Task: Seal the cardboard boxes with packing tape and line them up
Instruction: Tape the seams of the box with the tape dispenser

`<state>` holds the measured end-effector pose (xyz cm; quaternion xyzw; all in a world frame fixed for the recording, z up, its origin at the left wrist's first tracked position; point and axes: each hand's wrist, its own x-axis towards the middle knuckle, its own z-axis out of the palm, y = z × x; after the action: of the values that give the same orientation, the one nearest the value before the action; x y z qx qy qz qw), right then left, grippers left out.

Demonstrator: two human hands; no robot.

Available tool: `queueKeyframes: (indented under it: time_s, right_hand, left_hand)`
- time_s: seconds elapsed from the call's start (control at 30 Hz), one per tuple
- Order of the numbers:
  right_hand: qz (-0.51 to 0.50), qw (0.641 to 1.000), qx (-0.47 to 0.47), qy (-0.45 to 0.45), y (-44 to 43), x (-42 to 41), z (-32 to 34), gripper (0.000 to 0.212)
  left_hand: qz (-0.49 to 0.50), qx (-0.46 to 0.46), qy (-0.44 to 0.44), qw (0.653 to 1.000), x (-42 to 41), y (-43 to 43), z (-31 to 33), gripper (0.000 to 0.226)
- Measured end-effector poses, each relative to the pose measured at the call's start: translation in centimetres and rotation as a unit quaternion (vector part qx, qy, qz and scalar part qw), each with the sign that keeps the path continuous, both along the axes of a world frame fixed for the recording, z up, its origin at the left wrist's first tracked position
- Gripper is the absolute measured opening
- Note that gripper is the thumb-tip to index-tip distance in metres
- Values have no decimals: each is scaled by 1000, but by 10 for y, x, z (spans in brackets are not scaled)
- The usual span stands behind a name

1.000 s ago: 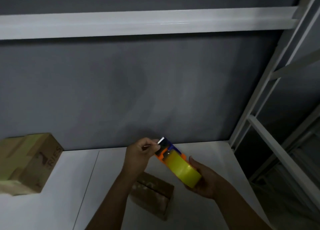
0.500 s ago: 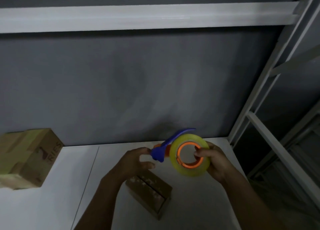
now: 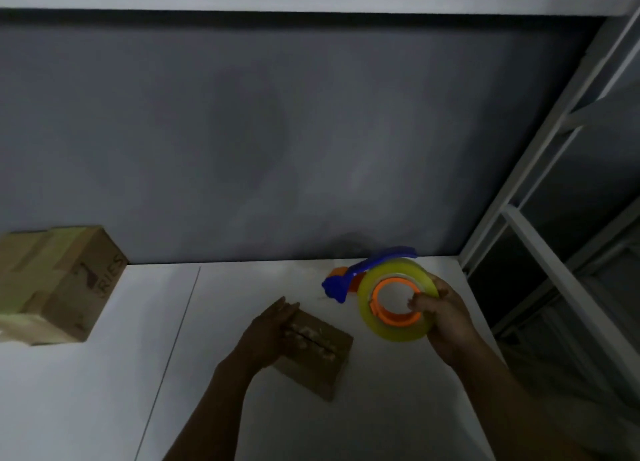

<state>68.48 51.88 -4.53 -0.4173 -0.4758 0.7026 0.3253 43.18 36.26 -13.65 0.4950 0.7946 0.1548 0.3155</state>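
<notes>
A small brown cardboard box (image 3: 317,351) lies on the white table (image 3: 121,391), its top flaps meeting at a bare seam. My left hand (image 3: 268,334) rests flat on the box's left end, fingers straight. My right hand (image 3: 445,322) grips a yellow tape roll (image 3: 394,297) on an orange and blue dispenser, thumb in the orange core, held above the table just right of the box. The blue cutter end (image 3: 334,287) points left. A bigger taped box (image 3: 52,284) stands at the far left by the wall.
A grey wall (image 3: 277,131) closes the back of the table. A white metal rack frame (image 3: 540,218) rises at the right, just past the table's edge. A seam (image 3: 173,356) runs front to back across the tabletop.
The left hand let go of the tape end near the dispenser and dropped onto the small box. The right hand turned the roll so its orange core faces me and moved it right.
</notes>
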Motion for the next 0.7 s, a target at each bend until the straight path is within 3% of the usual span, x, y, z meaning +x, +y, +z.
queueKeyframes:
  time_s: [0.07,0.17,0.27,0.33,0.37,0.4,0.47,0.53,0.6,0.7]
  right_hand:
    - [6,1000,6,-3,-2,-1,0,46]
    - [11,1000,12,-10,-2,-2,-1,47]
    - [13,1000,7,-3,1,0,-2,42]
    - [19,1000,4,12,5,2,-3,48]
    - [25,999,6,20,6,2,-2,55]
    - [30,999,8,28,8,1,-3,58]
    - [46,998,20,40,9,-1,-3,56]
    - [64,996,29,49,10,-4,-3,55]
    - [84,995,31,54,9,-5,-4,59]
    - [113,992,50,26,8,-6,-3,68]
  left_hand:
    - [55,34,11,998,16,4,1,105]
    - [110,47,-4,993,39,13,1,103]
    - [104,37,52,993,47,18,5,74]
    - [139,146,80,976,47,19,14,36]
    - [188,196,47,961,49,19,26,17]
    - [254,216,-34,942,51,19,40,21]
    - [354,161,-308,868,52,22,67,53]
    - [364,107,-506,775,51,25,86,64]
    - [365,106,-570,728,47,25,95,49]
    - [387,142,-563,716,44,27,99,32]
